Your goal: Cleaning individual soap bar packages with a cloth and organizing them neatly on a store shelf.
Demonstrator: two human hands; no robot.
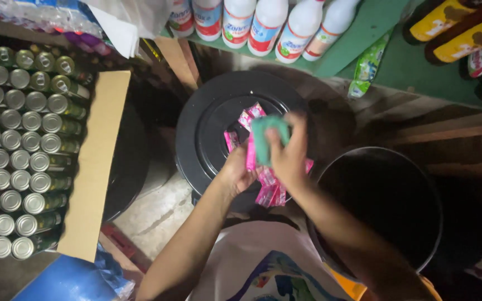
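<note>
Pink sachets [266, 184]: your left hand [238, 173] grips the strip; your right hand [288, 156], just above, pinches a green cloth [266, 136] over a black lid [207, 128].

glossy pink plastic sachets [266, 184], soft matt green cloth [264, 139], smooth black plastic lid [207, 128], shiny metal cans [18, 139].

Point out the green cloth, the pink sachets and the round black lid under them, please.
green cloth [264, 139], head view: middle of the cloth, held up in the right hand.
pink sachets [268, 187], head view: lower part of the strip hanging from the left hand.
round black lid [207, 120], head view: bare left part of its top.
</note>
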